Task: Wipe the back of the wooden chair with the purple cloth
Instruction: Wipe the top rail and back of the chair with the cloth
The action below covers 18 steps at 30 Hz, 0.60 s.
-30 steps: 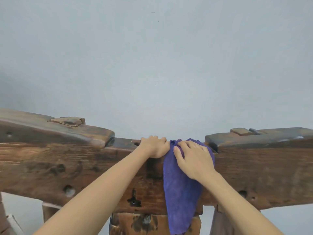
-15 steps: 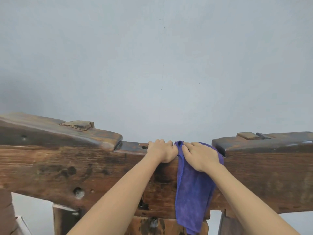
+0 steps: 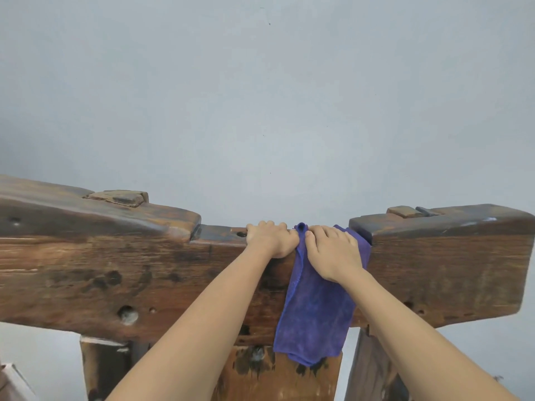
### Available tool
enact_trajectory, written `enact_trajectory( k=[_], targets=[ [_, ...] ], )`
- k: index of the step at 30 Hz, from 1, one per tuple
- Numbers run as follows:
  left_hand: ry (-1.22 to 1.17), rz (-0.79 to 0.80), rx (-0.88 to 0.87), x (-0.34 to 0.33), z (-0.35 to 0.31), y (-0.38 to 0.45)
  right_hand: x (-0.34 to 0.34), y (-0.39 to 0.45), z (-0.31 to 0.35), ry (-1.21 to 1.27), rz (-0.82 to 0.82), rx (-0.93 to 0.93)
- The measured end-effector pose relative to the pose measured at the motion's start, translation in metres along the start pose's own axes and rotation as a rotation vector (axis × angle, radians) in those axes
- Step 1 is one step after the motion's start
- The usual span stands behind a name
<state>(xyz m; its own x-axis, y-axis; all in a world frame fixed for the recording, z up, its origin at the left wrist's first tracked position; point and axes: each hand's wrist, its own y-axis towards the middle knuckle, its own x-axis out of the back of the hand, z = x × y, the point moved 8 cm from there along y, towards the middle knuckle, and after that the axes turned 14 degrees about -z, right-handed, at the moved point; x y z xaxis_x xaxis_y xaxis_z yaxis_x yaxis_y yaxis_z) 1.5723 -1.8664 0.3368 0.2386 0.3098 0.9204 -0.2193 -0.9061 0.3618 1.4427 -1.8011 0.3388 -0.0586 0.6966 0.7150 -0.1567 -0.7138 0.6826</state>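
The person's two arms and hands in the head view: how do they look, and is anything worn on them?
Both forearms are bare up to the picture's lower edge: no sleeve, watch, bracelet or glove shows. The left hand and the right hand are bare too, with no ring that can be seen. The nails look short and unpainted.

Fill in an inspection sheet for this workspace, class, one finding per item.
Surface: dark, worn wooden chair back, notched at the top centre.
Job's things: purple cloth draped over the notch, hanging down the near face.
Clutter: nothing seen.
Grippers: left hand grips the top edge beside the cloth; right hand presses the cloth against the wood.
Cables: nothing seen.
Surroundings: plain grey wall.
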Motion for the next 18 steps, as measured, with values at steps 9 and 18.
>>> enact_trajectory(
  k=[9, 18],
  targets=[
    [0.012, -0.021, -0.019, 0.0, 0.0, 0.0, 0.0, -0.029, -0.002, 0.064, 0.051, -0.052],
    [0.025, -0.01, -0.044, -0.001, 0.0, 0.002, -0.005, -0.038, -0.007, 0.04, 0.008, 0.169]
  ],
)
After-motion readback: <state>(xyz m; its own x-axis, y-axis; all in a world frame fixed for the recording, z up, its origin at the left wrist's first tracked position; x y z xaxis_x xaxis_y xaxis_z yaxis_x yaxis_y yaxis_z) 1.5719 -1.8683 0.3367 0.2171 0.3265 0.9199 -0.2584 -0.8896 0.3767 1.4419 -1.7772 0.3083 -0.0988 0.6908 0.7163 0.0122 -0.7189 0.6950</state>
